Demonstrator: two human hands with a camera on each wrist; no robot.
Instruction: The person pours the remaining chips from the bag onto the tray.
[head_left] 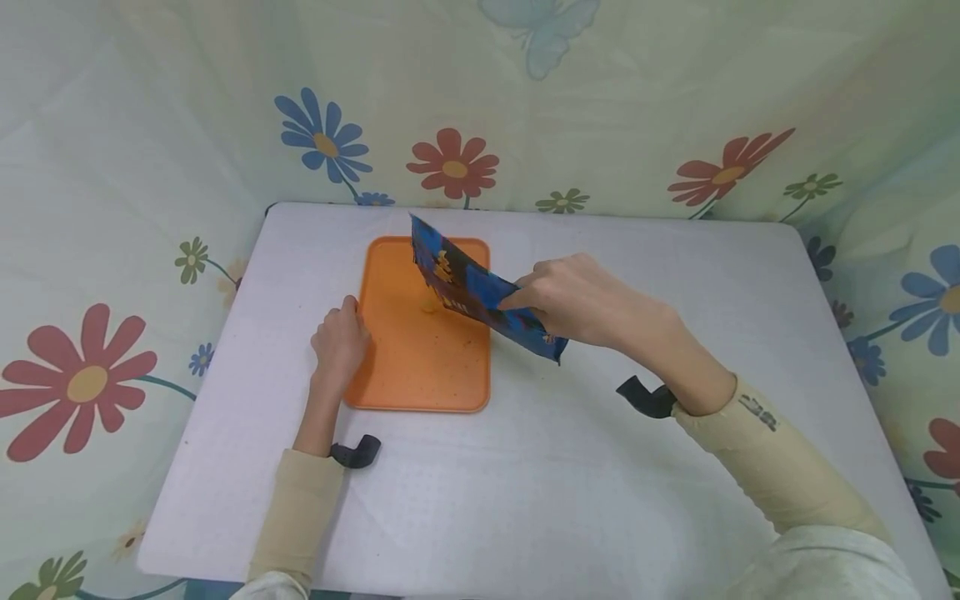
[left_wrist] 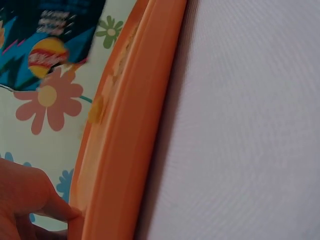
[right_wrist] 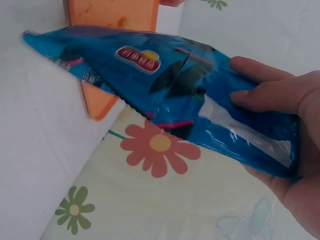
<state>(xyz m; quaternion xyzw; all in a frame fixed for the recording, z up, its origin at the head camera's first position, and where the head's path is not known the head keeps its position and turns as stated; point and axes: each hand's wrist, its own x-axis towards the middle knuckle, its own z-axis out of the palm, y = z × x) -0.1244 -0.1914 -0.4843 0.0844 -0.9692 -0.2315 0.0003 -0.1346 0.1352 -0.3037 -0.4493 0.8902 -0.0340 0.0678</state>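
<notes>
While partly over tray [head_left: 408, 367], packet [head_left: 474, 286] lengthwise diagonal (tip far left).

The person's left forearm [head_left: 296, 508] crossed the table's [head_left: 525, 500] near edge, left of its middle, and the left hand [head_left: 340, 337] gripped with curled fingers toward the left edge. The right forearm [head_left: 780, 467] slanted inward from the near right corner; the right hand [head_left: 570, 296], palm turned leftward, pinched between thumb and fingers.

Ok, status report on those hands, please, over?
Right hand holding blue bag tilted, partly over orange tray. Left hand holding tray's left edge. Nothing visibly obstructing.
</notes>
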